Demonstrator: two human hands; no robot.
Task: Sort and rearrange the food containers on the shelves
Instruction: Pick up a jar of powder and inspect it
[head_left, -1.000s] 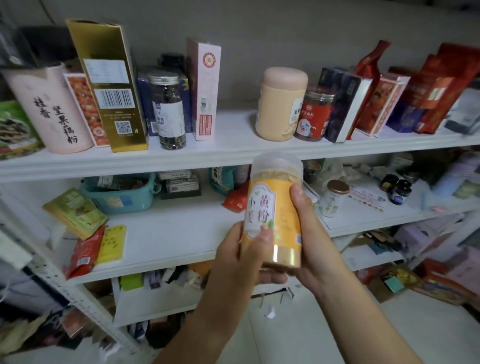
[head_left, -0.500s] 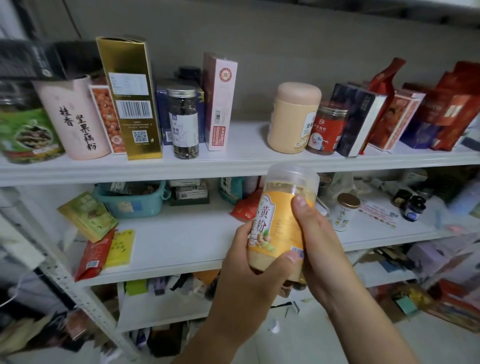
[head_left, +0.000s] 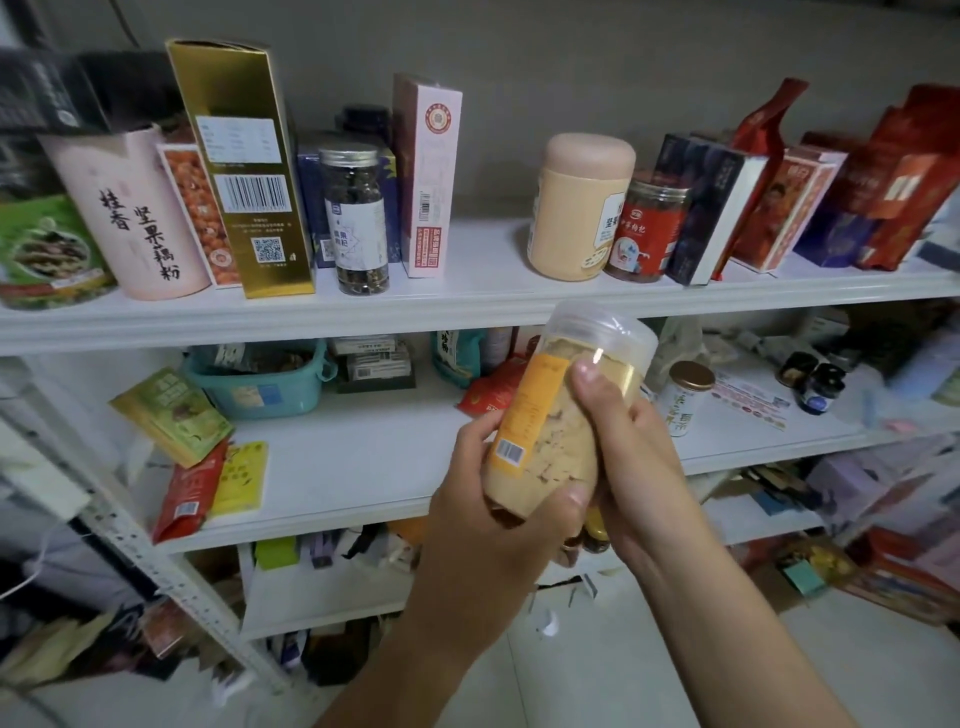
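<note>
Now both hands are holding the jar (head_left: 561, 415) in the air, in front of the middle shelf's (head_left: 363, 467) front edge, toward its right half. The jar is tilting, its clear lid pointing up and to the right, with yellow powder showing through the wall beside an orange label. The left hand (head_left: 493, 504) is gripping the jar's lower end, fingers curling round it from the left and the thumb lying across the bottom. The right hand (head_left: 639, 457) is gripping from the right, its thumb pressing on the upper part just under the lid. Its other fingers are passing behind the jar and are hidden.

On the top shelf (head_left: 467, 312), near the front edge, a gold box (head_left: 244, 171), a glass jar (head_left: 356, 218) and a pink box (head_left: 426, 176) are standing left of centre. A beige canister (head_left: 579, 208) and a red jar (head_left: 647, 228) are standing just beside each other right of centre. On the middle shelf a teal basket (head_left: 260, 389) is sitting toward the back left, and a small jar (head_left: 685, 400) is standing near the held jar's right.
</note>
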